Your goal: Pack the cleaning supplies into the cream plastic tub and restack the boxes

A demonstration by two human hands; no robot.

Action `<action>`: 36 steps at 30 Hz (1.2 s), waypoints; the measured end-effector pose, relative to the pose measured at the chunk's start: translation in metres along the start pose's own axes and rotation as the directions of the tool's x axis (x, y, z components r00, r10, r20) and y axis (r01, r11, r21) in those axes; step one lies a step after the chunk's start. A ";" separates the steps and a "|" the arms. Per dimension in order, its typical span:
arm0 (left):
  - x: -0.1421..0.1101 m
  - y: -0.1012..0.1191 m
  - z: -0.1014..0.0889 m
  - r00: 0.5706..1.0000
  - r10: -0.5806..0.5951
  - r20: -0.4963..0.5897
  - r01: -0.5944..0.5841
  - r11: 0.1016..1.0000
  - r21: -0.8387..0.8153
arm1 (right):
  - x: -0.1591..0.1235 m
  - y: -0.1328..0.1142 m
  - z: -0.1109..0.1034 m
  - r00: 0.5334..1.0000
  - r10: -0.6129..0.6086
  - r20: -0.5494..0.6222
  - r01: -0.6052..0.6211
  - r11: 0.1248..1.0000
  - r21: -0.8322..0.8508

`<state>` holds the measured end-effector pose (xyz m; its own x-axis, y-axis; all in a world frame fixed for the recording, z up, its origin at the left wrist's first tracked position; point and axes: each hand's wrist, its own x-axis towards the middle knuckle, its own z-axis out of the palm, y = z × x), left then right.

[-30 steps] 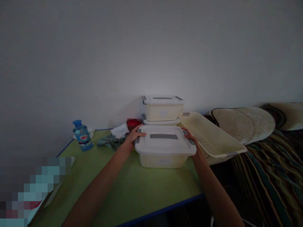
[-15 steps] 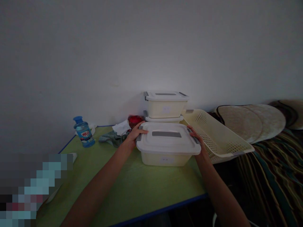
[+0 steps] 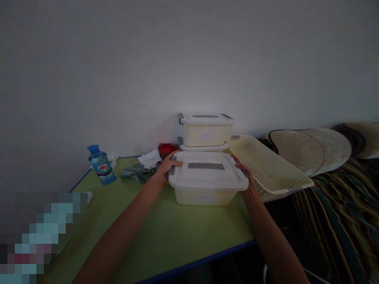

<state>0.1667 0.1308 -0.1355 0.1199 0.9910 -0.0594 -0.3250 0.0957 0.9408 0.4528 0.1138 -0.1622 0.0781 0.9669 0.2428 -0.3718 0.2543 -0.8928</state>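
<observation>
A cream storage box with a white lid point(image 3: 207, 179) is gripped from both sides, in front of a stack. My left hand point(image 3: 167, 169) is closed on its left end by the grey latch, thumb over the lid's edge. On the opposite end my right hand point(image 3: 245, 173) holds the lid's rim near the other latch, its fingers partly hidden. Behind it stand two similar boxes, the upper box point(image 3: 206, 134) on the lower box point(image 3: 204, 148), which is mostly covered. Whether the front box rests on the table or hangs just above it, I cannot tell.
The green table point(image 3: 177, 236) has a blue edge. On its left are a blue bottle point(image 3: 102, 165), a grey-green cloth point(image 3: 136, 172), a white cloth point(image 3: 149, 158) and a red item point(image 3: 167, 149). A cream perforated basket point(image 3: 266, 165) stands right, beside a striped cover point(image 3: 343, 205) and a cushion point(image 3: 310, 152).
The whole view has shifted slightly, so everything appears a little further left. Both hands keep their hold on the front box, and its place among the other things looks the same.
</observation>
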 end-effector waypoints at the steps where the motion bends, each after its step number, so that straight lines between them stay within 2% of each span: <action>1: -0.001 0.000 0.000 1.000 0.002 0.008 -0.002 1.000 -0.006 | 0.000 0.000 -0.001 1.000 0.002 -0.001 -0.002 1.000 -0.012; 9: -0.004 -0.004 -0.007 0.993 0.014 0.115 -0.011 1.000 -0.025 | 0.003 0.001 -0.005 0.994 -0.078 0.077 0.090 0.981 -0.170; 16: 0.000 -0.008 -0.013 0.983 0.073 0.167 -0.070 0.997 -0.026 | 0.002 -0.001 -0.001 0.998 -0.043 0.054 0.048 0.996 -0.082; 22: 0.004 -0.012 -0.019 0.973 0.098 0.207 -0.085 0.994 -0.072 | -0.001 -0.002 0.003 0.997 -0.049 0.052 0.052 0.996 -0.075; 25: 0.006 -0.019 -0.025 0.977 0.061 0.204 -0.017 0.978 -0.210 | 0.000 -0.001 0.000 0.998 -0.030 0.050 0.032 0.998 -0.049; 29: 0.009 -0.034 -0.037 0.977 -0.074 0.201 0.145 0.919 -0.367 | 0.003 0.002 -0.003 0.998 -0.027 0.055 0.028 0.999 -0.023; 36: 0.012 -0.040 -0.044 0.977 -0.068 0.200 0.151 0.889 -0.433 | 0.007 0.012 -0.013 1.000 -0.008 0.010 0.007 0.998 0.055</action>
<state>0.1395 0.1435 -0.1885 0.3272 0.9434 -0.0552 -0.6770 0.2747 0.6828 0.4610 0.1238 -0.1757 0.0722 0.9646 0.2536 -0.4216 0.2599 -0.8687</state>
